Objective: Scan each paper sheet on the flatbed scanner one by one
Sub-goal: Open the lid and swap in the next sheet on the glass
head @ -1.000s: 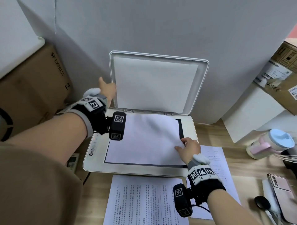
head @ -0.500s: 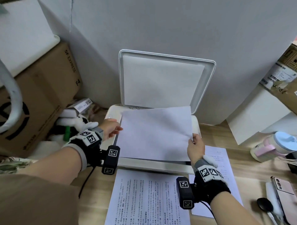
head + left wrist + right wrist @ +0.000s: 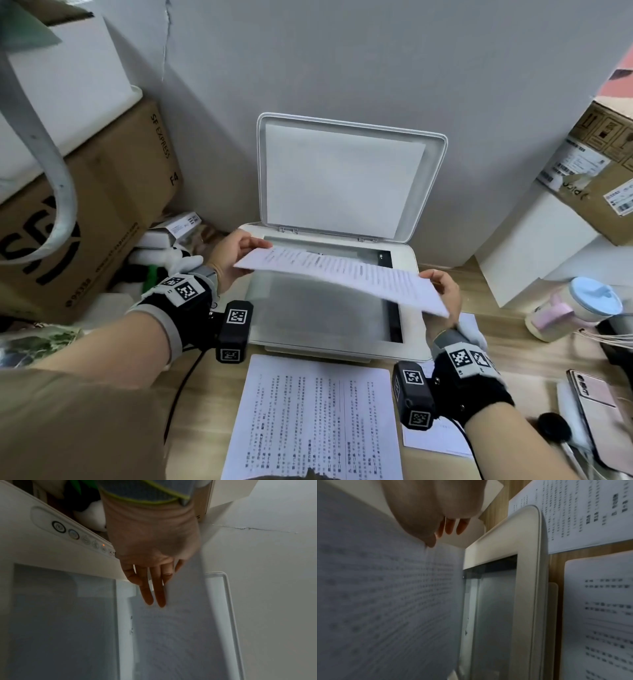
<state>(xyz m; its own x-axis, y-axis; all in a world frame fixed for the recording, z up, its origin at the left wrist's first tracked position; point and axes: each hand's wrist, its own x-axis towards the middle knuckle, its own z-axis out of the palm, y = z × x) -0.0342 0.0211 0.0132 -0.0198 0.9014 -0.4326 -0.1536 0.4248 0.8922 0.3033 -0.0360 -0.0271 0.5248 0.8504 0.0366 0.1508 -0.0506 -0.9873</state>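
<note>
A white flatbed scanner (image 3: 409,260) stands on the desk with its lid (image 3: 342,178) raised against the wall and its glass (image 3: 318,315) bare. Above the glass both hands hold one printed sheet (image 3: 342,274), tilted and turned text side up. My left hand (image 3: 236,253) pinches its far left edge; in the left wrist view the fingers (image 3: 154,588) lie under the sheet (image 3: 180,628). My right hand (image 3: 445,291) grips the near right edge, thumb on the sheet (image 3: 385,595) in the right wrist view.
A printed sheet (image 3: 315,421) lies in front of the scanner, another (image 3: 442,435) to its right. Cardboard boxes (image 3: 102,205) stack at the left, white boxes (image 3: 531,246) at the right. A capped bottle (image 3: 575,308), a phone (image 3: 599,404) and cables sit at the right edge.
The sheet lay face down on the glass with my right hand at its corner. Both hands lifted it and flipped it text side up. My left hand left the lid.
</note>
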